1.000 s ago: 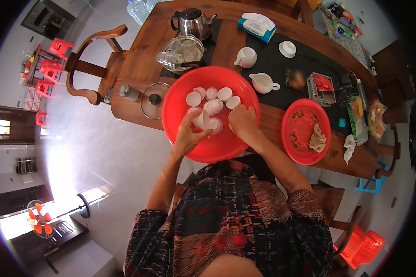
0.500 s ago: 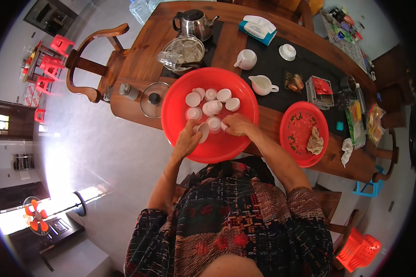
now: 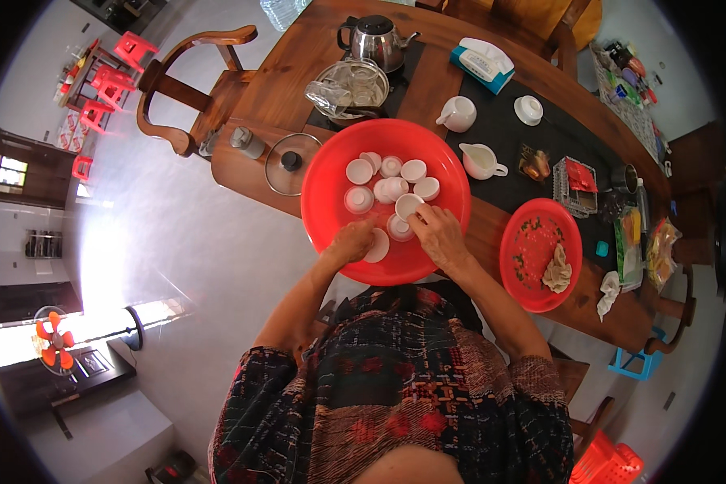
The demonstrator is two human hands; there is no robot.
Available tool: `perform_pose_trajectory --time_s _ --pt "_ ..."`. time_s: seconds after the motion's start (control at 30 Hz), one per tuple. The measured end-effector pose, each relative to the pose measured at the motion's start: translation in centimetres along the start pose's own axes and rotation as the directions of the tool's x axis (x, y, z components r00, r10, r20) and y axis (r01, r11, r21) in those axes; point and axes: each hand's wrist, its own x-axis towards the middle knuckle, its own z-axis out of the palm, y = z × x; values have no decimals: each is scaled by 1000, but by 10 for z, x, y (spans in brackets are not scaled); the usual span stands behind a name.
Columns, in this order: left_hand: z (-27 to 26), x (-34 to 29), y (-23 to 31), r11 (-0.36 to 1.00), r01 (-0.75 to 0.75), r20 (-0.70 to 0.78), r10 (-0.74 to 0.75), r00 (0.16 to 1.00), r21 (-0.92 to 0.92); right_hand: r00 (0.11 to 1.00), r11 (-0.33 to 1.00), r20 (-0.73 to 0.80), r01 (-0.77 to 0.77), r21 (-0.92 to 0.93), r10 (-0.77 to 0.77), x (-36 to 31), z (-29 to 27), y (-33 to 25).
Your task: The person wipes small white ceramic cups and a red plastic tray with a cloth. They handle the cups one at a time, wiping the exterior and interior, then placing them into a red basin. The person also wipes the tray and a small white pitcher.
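A large red basin (image 3: 323, 189) stands at the near edge of the table and holds several small white cups (image 3: 359, 171), some upturned, some mouth up. Toward the basin's near side, my left hand (image 3: 353, 242) has its fingers closed on a white cup (image 3: 377, 246), which is tilted. My right hand (image 3: 442, 235) pinches the rim of another white cup (image 3: 409, 206), its mouth facing up, above an upturned cup (image 3: 399, 228). My fingertips are partly hidden behind the cups and hands.
Right of the basin is a smaller red basin (image 3: 508, 266) with food scraps and a crumpled cloth (image 3: 557, 270). Behind stand a kettle (image 3: 379, 44), a bowl of glasses (image 3: 351, 89), a teapot (image 3: 458, 114), a creamer (image 3: 480, 161) and a tissue pack (image 3: 482, 64). A glass lid (image 3: 274, 169) lies left.
The view has shifted, so the table sits farther right. My right hand has brought its cup up with the mouth showing. My left hand's cup has moved toward the basin's near side.
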Motion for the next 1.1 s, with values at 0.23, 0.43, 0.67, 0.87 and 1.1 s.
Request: perform_pose_trajectory --time_s 0.23,0.43,0.67,0.87,1.1 --pt "-19 -12 42 985 27 -372 39 927 171 998 996 -46 41 83 -37 -1 -8 -2" --pt "-25 -2 71 400 -205 -241 -39 970 -893 988 979 -149 61 194 -32 21 -20 -25" --pt "-19 16 78 35 -177 -181 -137 974 -984 989 977 -37 -135 167 143 20 -8 -26" --pt "12 30 53 -197 -109 -91 -98 991 -974 994 986 82 -77 151 65 30 2 -25" --pt "6 31 56 -84 -226 -207 -195 959 -970 989 986 44 -144 89 140 24 -9 -33"
